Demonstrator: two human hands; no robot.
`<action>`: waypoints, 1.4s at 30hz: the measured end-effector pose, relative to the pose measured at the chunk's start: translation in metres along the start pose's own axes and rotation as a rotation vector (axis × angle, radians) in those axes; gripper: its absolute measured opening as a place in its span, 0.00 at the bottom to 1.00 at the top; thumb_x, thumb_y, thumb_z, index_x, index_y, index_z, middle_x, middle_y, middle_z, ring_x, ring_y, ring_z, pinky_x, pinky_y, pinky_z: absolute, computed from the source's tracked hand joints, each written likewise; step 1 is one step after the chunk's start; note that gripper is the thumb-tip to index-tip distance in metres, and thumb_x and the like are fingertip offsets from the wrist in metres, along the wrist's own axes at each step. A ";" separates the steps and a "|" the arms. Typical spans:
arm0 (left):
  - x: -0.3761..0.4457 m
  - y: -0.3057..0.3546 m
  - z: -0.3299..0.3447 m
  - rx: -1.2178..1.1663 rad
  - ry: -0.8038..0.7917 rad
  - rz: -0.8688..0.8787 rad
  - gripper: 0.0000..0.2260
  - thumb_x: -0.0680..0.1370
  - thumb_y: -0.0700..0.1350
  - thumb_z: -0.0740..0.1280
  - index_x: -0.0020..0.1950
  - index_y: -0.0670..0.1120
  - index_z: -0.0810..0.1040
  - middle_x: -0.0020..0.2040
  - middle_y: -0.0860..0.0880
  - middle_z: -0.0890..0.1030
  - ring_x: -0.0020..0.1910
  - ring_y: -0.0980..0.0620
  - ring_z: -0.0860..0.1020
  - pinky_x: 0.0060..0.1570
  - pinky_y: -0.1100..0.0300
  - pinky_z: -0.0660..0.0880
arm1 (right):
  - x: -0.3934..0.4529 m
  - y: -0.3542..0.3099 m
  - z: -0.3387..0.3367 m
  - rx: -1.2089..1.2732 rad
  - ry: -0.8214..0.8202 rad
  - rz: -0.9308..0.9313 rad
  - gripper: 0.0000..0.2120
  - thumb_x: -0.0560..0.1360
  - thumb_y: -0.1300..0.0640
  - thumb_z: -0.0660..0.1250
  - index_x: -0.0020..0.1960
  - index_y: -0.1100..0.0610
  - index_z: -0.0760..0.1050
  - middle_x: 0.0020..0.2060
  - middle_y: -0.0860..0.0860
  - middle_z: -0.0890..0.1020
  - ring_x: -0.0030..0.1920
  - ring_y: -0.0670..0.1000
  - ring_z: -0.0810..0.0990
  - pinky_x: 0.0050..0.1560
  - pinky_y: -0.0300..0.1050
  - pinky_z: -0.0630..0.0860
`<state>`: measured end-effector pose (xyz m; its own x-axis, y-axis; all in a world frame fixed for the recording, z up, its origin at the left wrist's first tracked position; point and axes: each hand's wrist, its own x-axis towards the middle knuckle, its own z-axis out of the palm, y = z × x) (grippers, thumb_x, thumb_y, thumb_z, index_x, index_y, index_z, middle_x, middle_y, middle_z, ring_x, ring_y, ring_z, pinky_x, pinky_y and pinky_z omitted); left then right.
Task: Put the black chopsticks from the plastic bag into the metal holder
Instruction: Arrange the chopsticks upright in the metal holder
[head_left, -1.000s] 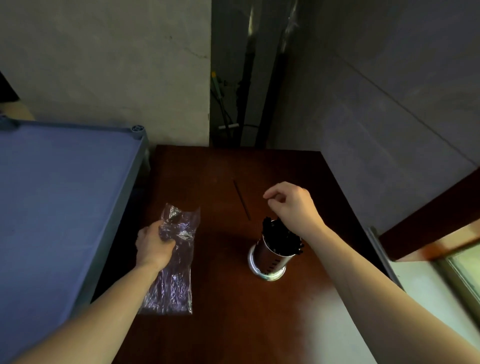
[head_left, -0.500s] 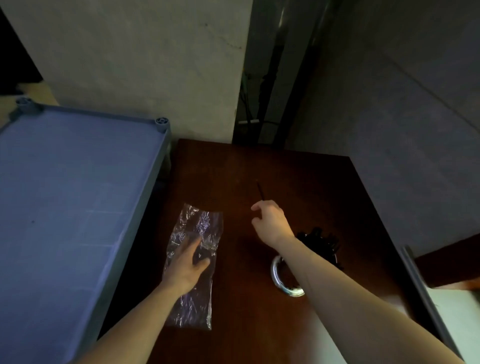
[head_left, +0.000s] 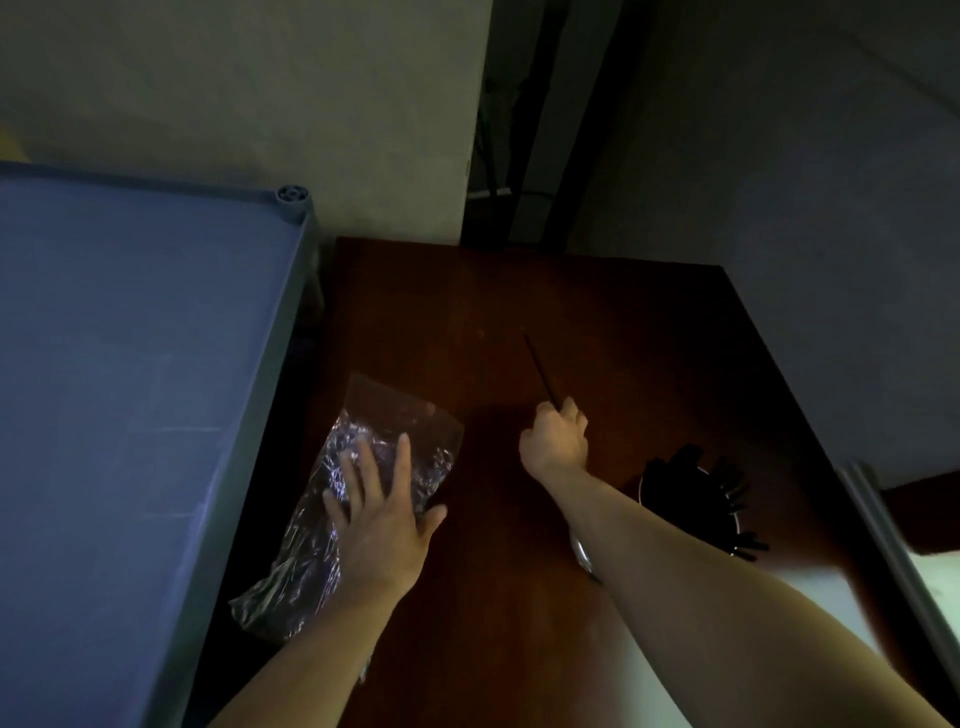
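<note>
Black chopstick: one stray stick (head_left: 539, 370) lies flat on the dark wooden table (head_left: 649, 338), angled away from you. Its near end is right at your fingertips.

Right hand: your right hand (head_left: 557, 439) sits at that near end with the fingers curled in. Looks like you're pinching the tip, but it's dim and the fingers hide the contact, so I can't swear the pinch has actually closed.

Metal holder: it (head_left: 675, 506) stands just right of your forearm, already stuffed with a bunch of black chopsticks (head_left: 711, 499) fanning out the top. Your arm covers its lower left side.

Plastic bag: the clear crinkly bag (head_left: 358, 462) lies flat at the table's left edge and looks pretty much emptied, though the glare makes it hard to be sure.

Left hand: your left hand (head_left: 382, 512) rests palm-down on the bag with fingers spread straight, just pressing, not gripping.

Step in hand: I'd say you're on the last straggler, so nearly done.

Next move: get a firm pinch, lift the stick clear, tip it upright and find a gap in that crowded holder. Go in gently so you don't knock the others or tip it.

Off to the side: a blue-topped shelf (head_left: 130, 364) sits against the table's left edge.
</note>
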<state>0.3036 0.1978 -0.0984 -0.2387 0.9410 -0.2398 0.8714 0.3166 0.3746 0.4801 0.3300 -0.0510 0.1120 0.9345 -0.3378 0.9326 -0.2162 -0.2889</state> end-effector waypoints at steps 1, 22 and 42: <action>0.002 0.005 -0.005 0.003 0.037 0.026 0.42 0.77 0.71 0.51 0.76 0.60 0.24 0.78 0.42 0.26 0.77 0.38 0.29 0.71 0.36 0.34 | 0.003 0.000 0.001 -0.013 0.000 0.021 0.22 0.83 0.58 0.62 0.76 0.57 0.67 0.81 0.61 0.54 0.80 0.61 0.53 0.76 0.58 0.62; -0.026 0.044 -0.040 -0.352 0.098 0.048 0.30 0.83 0.56 0.58 0.82 0.52 0.51 0.83 0.42 0.49 0.82 0.43 0.44 0.78 0.39 0.52 | -0.015 0.022 0.031 -0.022 0.084 0.018 0.08 0.81 0.66 0.63 0.59 0.62 0.77 0.61 0.61 0.74 0.56 0.60 0.77 0.47 0.45 0.72; -0.050 0.086 -0.093 -0.420 0.156 0.148 0.18 0.83 0.39 0.62 0.73 0.46 0.73 0.64 0.46 0.79 0.63 0.47 0.77 0.64 0.45 0.75 | -0.132 0.005 -0.056 0.642 -0.087 -0.213 0.13 0.82 0.63 0.60 0.55 0.54 0.82 0.39 0.51 0.85 0.39 0.48 0.86 0.39 0.39 0.83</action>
<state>0.3504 0.1886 0.0291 -0.2148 0.9761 -0.0316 0.6599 0.1689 0.7321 0.4895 0.2210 0.0422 -0.1045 0.9548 -0.2783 0.5401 -0.1805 -0.8220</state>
